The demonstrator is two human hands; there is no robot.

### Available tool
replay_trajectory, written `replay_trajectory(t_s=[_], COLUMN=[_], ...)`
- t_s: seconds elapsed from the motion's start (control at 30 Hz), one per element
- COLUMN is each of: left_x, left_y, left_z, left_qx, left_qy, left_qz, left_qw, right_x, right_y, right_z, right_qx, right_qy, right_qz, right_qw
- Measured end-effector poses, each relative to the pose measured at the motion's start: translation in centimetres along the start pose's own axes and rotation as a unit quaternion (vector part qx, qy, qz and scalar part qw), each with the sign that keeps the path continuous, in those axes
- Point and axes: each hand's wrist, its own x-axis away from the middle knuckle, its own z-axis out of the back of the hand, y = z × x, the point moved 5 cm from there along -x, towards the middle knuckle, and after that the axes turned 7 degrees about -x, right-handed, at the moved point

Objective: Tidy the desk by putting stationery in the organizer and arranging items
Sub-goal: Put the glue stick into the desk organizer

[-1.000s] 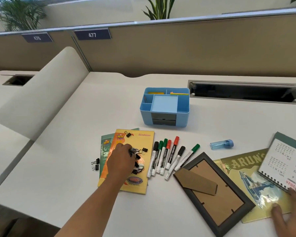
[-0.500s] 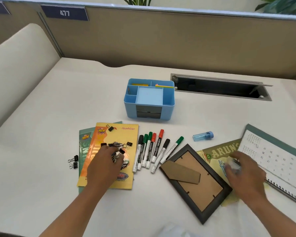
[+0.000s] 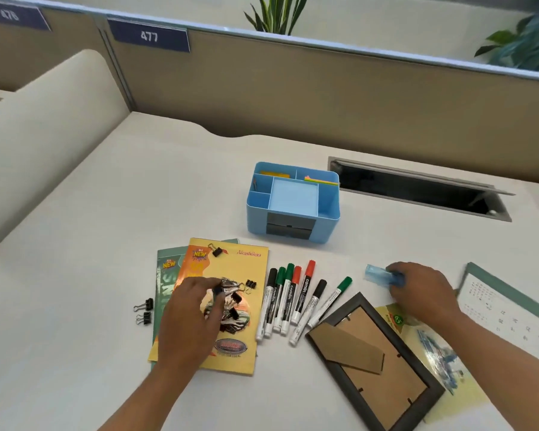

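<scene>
Left hand (image 3: 193, 318): grip closed round a bunch of black metal binder clips (image 3: 234, 295) lying on the yellow glossy notebook (image 3: 246, 269). Right hand (image 3: 423, 293): grip pinching a small translucent blue plastic tube (image 3: 378, 275) by the white table (image 3: 106, 244). Step, as judged: gathering small stationery. Next move: carry both to the light-blue compartmented plastic organizer (image 3: 327, 227) behind and release them over free compartments.

"477" on plate (image 3: 149, 36); "camlin" on marker (image 3: 306, 287)
</scene>
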Motion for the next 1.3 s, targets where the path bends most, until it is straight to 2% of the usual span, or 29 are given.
replay_trajectory(t_s=[0.1,0.17,0.27,0.4,0.57,0.8,1.03,1.3], left_x=[-0.1,0.2,0.5,0.8,1.0,1.2,1.3,1.3], left_y=[-2.4,-3.7,-5.0,-5.8,-5.7,-6.2,-6.2,-6.2], left_z=[0.3,-0.1,-1.0,-2.0,-2.4,-2.6,-2.7,-2.8], left_qx=[-0.041,-0.065,-0.080,-0.105,-0.131,-0.141,-0.135,-0.139], left_qy=[0.011,-0.007,-0.030,-0.039,-0.040,-0.033,-0.018,-0.024], left_qz=[0.030,0.044,0.050,0.034,0.009,-0.001,-0.007,-0.010], left_qw=[0.999,0.997,0.995,0.993,0.991,0.990,0.991,0.990], right_x=[-0.5,-0.8,-1.9,-3.3,-5.3,-7.5,-9.4,-9.1], right_y=[-1.4,-3.3,-7.6,-13.6,-20.2,-26.5,-27.7,-27.6], right_z=[1.8,3.6,6.1,7.8,7.8,6.0,3.2,2.0], right_qx=[-0.155,-0.216,-0.259,-0.305,-0.313,-0.312,-0.254,-0.217], right_qy=[0.060,0.102,0.144,0.138,0.112,0.082,0.049,0.032], right_qz=[-0.007,0.007,0.054,0.116,0.172,0.199,0.178,0.183], right_qw=[0.986,0.971,0.954,0.935,0.927,0.925,0.950,0.958])
